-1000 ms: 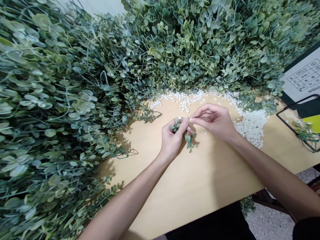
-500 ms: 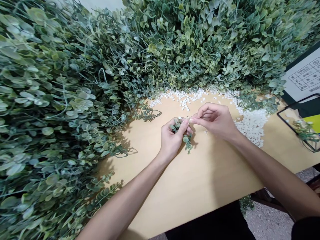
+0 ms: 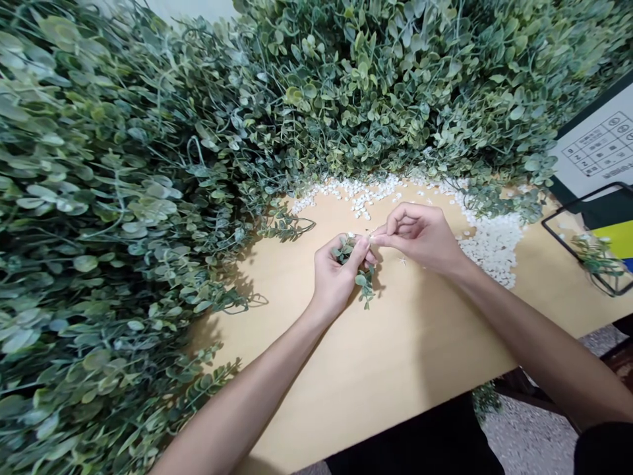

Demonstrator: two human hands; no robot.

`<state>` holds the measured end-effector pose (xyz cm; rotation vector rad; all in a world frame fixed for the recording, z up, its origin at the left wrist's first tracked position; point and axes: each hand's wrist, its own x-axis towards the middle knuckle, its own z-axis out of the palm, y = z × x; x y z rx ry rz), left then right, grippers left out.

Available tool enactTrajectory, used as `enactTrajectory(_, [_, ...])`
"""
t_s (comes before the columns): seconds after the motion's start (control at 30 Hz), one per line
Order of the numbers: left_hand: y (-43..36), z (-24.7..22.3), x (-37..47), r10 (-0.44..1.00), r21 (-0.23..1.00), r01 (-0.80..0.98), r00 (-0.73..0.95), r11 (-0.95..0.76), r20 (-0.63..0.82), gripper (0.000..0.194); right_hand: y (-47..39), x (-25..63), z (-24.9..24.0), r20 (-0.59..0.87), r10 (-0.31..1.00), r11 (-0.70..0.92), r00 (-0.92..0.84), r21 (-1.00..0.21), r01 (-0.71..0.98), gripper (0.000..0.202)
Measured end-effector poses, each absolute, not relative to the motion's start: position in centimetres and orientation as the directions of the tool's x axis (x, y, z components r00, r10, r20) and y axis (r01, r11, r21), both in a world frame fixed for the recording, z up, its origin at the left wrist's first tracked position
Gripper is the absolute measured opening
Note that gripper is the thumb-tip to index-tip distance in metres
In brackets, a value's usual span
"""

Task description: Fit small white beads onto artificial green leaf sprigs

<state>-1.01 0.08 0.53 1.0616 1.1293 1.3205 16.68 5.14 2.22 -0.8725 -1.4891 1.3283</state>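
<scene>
Over the middle of the wooden table (image 3: 346, 369), my left hand (image 3: 338, 269) is closed on a small green leafy sprig (image 3: 364, 280), whose leaves hang below the fingers. A small white piece (image 3: 351, 235) shows at the top of the sprig. My right hand (image 3: 420, 236) is pinched at the tip of my left thumb; what lies between its fingertips is too small to make out. A small white star-shaped piece (image 3: 402, 262) rests on the table below my right hand.
Piles of green artificial foliage (image 3: 123, 218) line the left and back. White bits (image 3: 494, 247) lie heaped at right, with more scattered (image 3: 363, 194) behind my hands. A black wire frame (image 3: 564, 243), leafy sprigs (image 3: 596, 254) and a printed sheet (image 3: 598, 155) stand at far right.
The whole view has shifted slightly, so most things appear a little further left. Both hands keep nearly the same pose, fingertips together at the sprig.
</scene>
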Motion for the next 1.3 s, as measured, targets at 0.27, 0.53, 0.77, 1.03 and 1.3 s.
enactTrajectory(0.27, [0.1, 0.4, -1.1, 0.999, 0.989, -0.149, -0.040, -0.012, 0.006, 0.035, 5.0, 17.1, 2.5, 0.206, 0.905, 0.202, -0.374, -0.978, -0.049, 0.038])
enactTrajectory(0.53, [0.3, 0.4, -0.6, 0.996, 0.968, -0.249, -0.095, -0.022, -0.002, 0.031, 4.8, 16.2, 2.3, 0.233, 0.920, 0.217, -0.316, -0.972, -0.087, 0.030])
enactTrajectory(0.77, [0.8, -0.4, -0.6, 0.990, 0.929, -0.353, -0.126, -0.110, 0.069, 0.047, 7.2, 18.6, 2.6, 0.386, 0.922, 0.380, 0.033, -0.918, 0.116, 0.021])
enactTrajectory(1.03, [0.6, -0.1, -0.3, 0.965, 0.969, -0.120, -0.179, -0.216, 0.193, 0.072, 9.4, 22.2, 1.5, 0.559, 0.826, 0.390, -0.070, -0.478, 0.787, 0.016])
enactTrajectory(1.3, [0.6, 0.2, -0.3, 0.973, 0.981, -0.090, -0.175, -0.169, 0.152, 0.077, 9.1, 21.9, 1.2, 0.426, 0.835, 0.486, -0.348, -0.275, 0.829, 0.037])
